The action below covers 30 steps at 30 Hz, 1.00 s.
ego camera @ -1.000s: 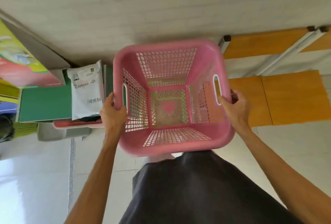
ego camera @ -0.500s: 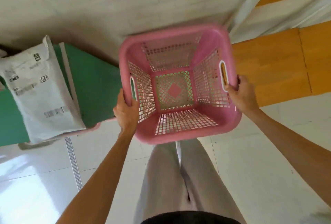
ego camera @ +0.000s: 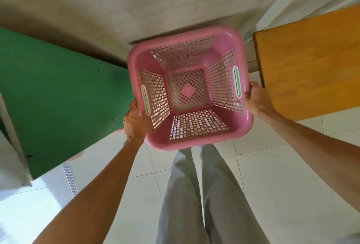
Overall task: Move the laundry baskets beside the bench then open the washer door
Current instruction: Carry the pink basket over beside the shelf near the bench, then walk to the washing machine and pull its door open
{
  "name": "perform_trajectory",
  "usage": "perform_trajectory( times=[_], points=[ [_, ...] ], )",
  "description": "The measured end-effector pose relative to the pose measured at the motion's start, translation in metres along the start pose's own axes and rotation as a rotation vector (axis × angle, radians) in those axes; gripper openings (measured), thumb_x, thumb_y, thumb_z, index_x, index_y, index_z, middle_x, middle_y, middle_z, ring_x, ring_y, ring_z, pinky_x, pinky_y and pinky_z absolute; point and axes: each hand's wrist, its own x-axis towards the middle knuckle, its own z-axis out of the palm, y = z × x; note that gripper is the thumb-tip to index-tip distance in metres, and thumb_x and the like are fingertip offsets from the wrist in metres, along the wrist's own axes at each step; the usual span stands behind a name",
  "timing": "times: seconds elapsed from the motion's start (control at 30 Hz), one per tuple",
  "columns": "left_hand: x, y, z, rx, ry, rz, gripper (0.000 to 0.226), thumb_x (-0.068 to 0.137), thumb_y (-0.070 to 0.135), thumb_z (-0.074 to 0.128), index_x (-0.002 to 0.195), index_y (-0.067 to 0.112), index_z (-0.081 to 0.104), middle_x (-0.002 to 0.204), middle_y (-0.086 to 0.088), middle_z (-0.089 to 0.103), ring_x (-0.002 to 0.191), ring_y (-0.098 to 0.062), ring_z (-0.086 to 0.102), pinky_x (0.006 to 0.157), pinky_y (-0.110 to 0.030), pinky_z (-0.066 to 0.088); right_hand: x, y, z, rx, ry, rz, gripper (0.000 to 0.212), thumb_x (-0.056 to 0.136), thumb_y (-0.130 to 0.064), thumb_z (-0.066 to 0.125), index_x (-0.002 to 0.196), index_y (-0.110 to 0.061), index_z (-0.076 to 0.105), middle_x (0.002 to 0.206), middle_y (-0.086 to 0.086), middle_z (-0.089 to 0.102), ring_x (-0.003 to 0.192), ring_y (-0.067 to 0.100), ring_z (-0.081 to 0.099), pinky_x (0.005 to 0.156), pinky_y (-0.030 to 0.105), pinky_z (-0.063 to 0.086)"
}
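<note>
An empty pink laundry basket [ego camera: 196,142] with perforated walls is held in front of me, between a green surface and the wooden bench [ego camera: 311,68]. My left hand [ego camera: 135,121] grips its left rim below the slot handle. My right hand [ego camera: 257,100] grips the right rim by the other handle. The basket sits low, close to the wall, in the gap left of the bench. Whether it touches the floor I cannot tell. No washer is in view.
A green flat surface [ego camera: 58,97] fills the left side, with a pale edge at its far left. White floor tiles [ego camera: 282,175] and a drain strip [ego camera: 71,179] lie below. My legs in grey trousers [ego camera: 204,195] stand under the basket. A light brick wall [ego camera: 155,0] is behind.
The basket has moved forward and down toward the wall, into the gap beside the bench. The white parcel on the green surface has left the view. Both hands keep their grip.
</note>
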Motion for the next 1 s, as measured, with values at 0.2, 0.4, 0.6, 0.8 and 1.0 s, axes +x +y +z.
perform_trajectory(
  times=[0.2,0.4,0.6,0.8,1.0],
  points=[
    [-0.028,0.045,-0.053,-0.023,-0.23,0.04,0.057,0.088,0.009,0.068,0.14,0.002,0.043,0.126,-0.016,0.062,0.113,-0.033,0.063,0.087,-0.029,0.046,-0.025,-0.015,-0.036,0.043,-0.17,0.049,0.044,0.099,-0.026,0.057,0.139,-0.015,0.042,0.109,0.01,0.07,0.06,0.015,0.066,0.04,0.021,0.046],
    [-0.076,0.101,-0.132,0.223,-0.402,0.358,0.049,0.081,0.068,0.06,0.112,0.03,0.054,0.104,0.01,0.065,0.088,-0.014,0.064,0.084,-0.04,0.057,-0.112,-0.06,-0.117,0.137,-0.179,0.029,0.052,0.1,-0.055,0.036,0.137,-0.02,0.048,0.116,0.015,0.069,0.086,0.035,0.072,0.057,0.034,0.057],
    [-0.126,0.165,-0.183,0.551,-0.466,0.756,0.091,0.078,0.087,0.033,0.137,0.019,0.05,0.138,-0.006,0.057,0.127,-0.027,0.051,0.11,-0.047,0.038,-0.213,-0.068,-0.163,0.304,-0.107,0.06,0.089,0.088,-0.077,0.012,0.141,-0.013,0.044,0.098,0.005,0.065,0.074,0.017,0.061,0.062,0.028,0.049],
    [-0.153,0.248,-0.201,0.737,-0.544,0.944,0.096,0.08,0.084,0.032,0.144,0.014,0.045,0.148,-0.01,0.048,0.137,-0.028,0.043,0.114,-0.047,0.03,-0.274,-0.003,-0.177,0.259,-0.058,0.234,0.069,0.097,-0.064,0.022,0.15,-0.022,0.035,0.154,0.012,0.041,0.138,0.036,0.04,0.113,0.055,0.027],
    [-0.183,0.358,-0.16,0.786,-0.536,1.113,0.087,0.078,0.084,0.037,0.138,0.023,0.053,0.144,-0.004,0.054,0.134,-0.025,0.047,0.111,-0.042,0.038,-0.313,0.096,-0.213,0.333,0.082,0.389,0.072,0.097,-0.066,0.022,0.15,-0.02,0.036,0.151,0.01,0.046,0.136,0.034,0.044,0.111,0.053,0.03]
  ],
)
